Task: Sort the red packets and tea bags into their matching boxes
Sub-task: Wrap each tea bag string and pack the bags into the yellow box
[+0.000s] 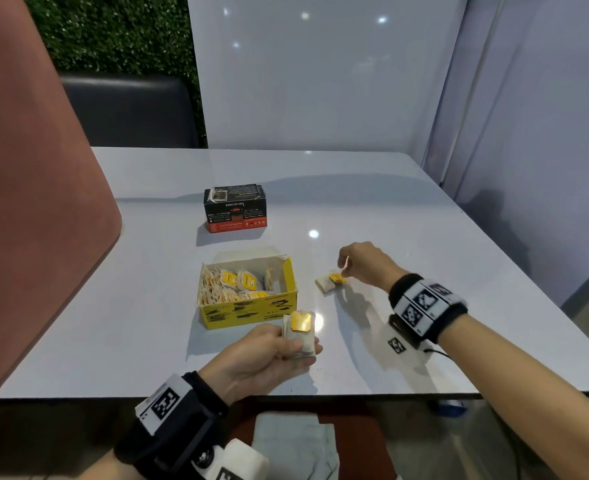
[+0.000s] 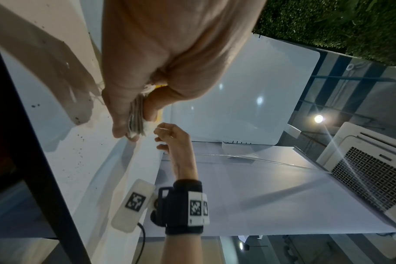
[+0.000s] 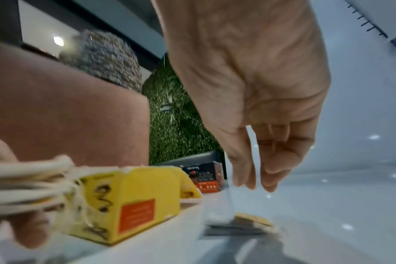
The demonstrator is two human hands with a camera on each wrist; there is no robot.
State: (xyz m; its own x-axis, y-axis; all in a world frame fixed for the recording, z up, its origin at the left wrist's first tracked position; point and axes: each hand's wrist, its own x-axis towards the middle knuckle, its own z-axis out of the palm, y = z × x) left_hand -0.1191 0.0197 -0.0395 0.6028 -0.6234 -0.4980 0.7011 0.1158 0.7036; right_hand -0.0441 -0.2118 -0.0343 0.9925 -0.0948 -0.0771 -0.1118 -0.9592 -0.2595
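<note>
An open yellow box (image 1: 251, 311) (image 3: 136, 201) holds several tea bags with yellow tags. Behind it stands a closed black and red box (image 1: 235, 207) (image 3: 203, 176). In front of the yellow box, my left hand (image 1: 296, 344) (image 2: 133, 123) grips a stack of tea bags (image 1: 300, 329) (image 2: 137, 117) (image 3: 29, 187). To the right of that box, my right hand (image 1: 343, 268) (image 3: 251, 182) pinches the thin pale edge of a tea bag (image 1: 327, 284) (image 3: 222, 210). That bag reaches down to the white table (image 1: 424, 220), and its yellow tag (image 1: 338, 278) lies flat. No red packets show.
A pink chair back (image 1: 36, 202) rises along the table's left side. A dark seat (image 1: 130, 109) and white partition panels (image 1: 321, 81) stand behind the table. The table's near edge runs just below my left hand. A grey cloth (image 1: 293, 441) lies on my lap.
</note>
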